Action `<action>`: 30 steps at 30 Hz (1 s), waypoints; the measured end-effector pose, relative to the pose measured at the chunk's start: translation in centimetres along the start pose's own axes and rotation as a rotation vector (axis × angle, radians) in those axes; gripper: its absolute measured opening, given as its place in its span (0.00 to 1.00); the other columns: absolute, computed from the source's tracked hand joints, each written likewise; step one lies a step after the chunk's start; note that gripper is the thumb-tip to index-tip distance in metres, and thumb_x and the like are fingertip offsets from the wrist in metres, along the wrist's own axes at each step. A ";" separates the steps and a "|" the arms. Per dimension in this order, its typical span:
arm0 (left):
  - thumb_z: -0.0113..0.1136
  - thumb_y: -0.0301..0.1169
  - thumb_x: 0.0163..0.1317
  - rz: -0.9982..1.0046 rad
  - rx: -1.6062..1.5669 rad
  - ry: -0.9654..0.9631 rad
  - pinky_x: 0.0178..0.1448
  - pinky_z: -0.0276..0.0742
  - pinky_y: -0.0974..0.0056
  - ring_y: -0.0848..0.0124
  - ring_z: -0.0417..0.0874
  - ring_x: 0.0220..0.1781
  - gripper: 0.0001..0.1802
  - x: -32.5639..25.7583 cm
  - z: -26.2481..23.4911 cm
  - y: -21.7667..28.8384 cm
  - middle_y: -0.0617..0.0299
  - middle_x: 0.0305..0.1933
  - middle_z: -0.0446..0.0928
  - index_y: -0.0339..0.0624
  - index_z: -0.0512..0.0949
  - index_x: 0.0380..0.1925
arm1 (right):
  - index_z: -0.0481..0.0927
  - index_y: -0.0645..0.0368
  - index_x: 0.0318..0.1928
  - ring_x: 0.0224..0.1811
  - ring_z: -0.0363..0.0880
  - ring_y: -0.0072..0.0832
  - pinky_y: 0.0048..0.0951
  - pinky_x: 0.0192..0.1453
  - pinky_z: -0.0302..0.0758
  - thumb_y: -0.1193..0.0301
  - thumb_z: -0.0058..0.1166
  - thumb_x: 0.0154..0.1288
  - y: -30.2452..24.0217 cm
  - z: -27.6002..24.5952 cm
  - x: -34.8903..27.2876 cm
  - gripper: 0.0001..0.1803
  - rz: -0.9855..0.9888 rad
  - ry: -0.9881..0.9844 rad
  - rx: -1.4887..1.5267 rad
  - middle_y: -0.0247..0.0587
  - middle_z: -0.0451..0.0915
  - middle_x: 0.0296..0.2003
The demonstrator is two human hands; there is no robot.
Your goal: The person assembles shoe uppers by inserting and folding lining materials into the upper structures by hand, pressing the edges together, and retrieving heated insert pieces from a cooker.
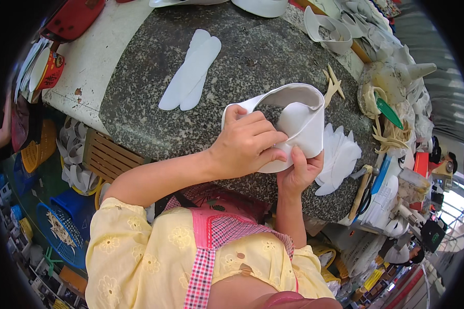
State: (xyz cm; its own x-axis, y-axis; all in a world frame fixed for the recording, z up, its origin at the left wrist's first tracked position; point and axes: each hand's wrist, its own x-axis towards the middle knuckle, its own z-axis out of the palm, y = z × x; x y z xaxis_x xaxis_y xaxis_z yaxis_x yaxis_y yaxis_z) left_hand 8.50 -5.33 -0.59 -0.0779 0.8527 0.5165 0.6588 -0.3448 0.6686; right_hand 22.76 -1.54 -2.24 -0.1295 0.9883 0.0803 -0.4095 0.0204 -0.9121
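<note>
Both my hands hold a white shoe upper [314,129] above the dark speckled stone tabletop [139,103]. Its curved collar forms an open loop, and a rounded flap folds inward. My left hand [250,138] grips the upper's left side, with thumb and index finger pinched at the seam of the flap. On the lower right edge, my right hand [300,169] has its thumb on top, pressing near the same seam; its other fingers are mostly hidden beneath. Just right of this hand lies a fanned stack of thin white cut pieces [339,159].
Two overlapping white insole-shaped pieces [191,72] lie at the back left. Beige strips [334,85] rest behind the stack. Rightward are a glue-crusted bottle [397,77], a green-handled tool [389,112] and a wooden-handled hammer [361,193]. More white uppers [330,33] sit at the back right.
</note>
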 end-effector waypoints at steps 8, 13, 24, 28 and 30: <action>0.59 0.41 0.52 -0.057 -0.043 -0.293 0.49 0.54 0.50 0.72 0.72 0.36 0.09 1.2 -1.1 -0.3 0.71 0.23 0.72 0.50 0.74 0.26 | 0.69 0.71 0.47 0.44 0.76 0.34 0.35 0.52 0.72 0.76 0.55 0.48 -0.7 -1.1 0.5 0.23 0.095 -0.121 0.025 0.48 0.75 0.42; 0.58 0.38 0.54 -0.032 -0.053 -0.457 0.52 0.53 0.49 0.72 0.72 0.34 0.07 2.1 -1.8 -0.1 0.72 0.23 0.71 0.51 0.73 0.28 | 0.66 0.70 0.52 0.50 0.73 0.37 0.38 0.56 0.68 0.67 0.55 0.53 -1.3 -2.9 1.5 0.28 0.294 -0.213 0.327 0.46 0.74 0.46; 0.54 0.40 0.57 0.072 -0.173 -0.447 0.45 0.69 0.63 0.60 0.78 0.39 0.18 5.1 -4.4 -0.9 0.53 0.32 0.78 0.42 0.74 0.45 | 0.69 0.68 0.49 0.42 0.78 0.31 0.31 0.49 0.75 0.72 0.57 0.53 -4.1 1.1 1.6 0.23 0.270 -0.007 0.390 0.45 0.77 0.41; 0.45 0.40 0.63 -0.444 -0.495 -0.589 0.31 0.69 0.67 0.72 0.74 0.26 0.18 7.5 -4.2 1.1 0.59 0.24 0.74 0.35 0.77 0.34 | 0.69 0.67 0.50 0.44 0.77 0.31 0.32 0.51 0.74 0.72 0.57 0.52 -3.9 2.2 1.2 0.24 0.326 -0.021 0.371 0.45 0.76 0.42; 0.45 0.41 0.63 -0.547 -0.614 -0.606 0.29 0.68 0.68 0.75 0.72 0.24 0.20 7.7 -2.8 0.8 0.60 0.23 0.73 0.34 0.77 0.32 | 0.59 0.67 0.58 0.57 0.66 0.38 0.40 0.62 0.63 0.67 0.52 0.57 -3.6 1.3 1.2 0.31 0.338 -0.149 0.319 0.48 0.67 0.54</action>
State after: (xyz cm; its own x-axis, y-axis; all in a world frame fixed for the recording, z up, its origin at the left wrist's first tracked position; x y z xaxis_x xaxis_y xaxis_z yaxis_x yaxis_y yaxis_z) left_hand 6.31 -0.16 5.39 0.2510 0.9500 -0.1856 0.1362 0.1552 0.9784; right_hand 22.87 -0.67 1.69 -0.4215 0.8987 -0.1213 -0.5751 -0.3683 -0.7305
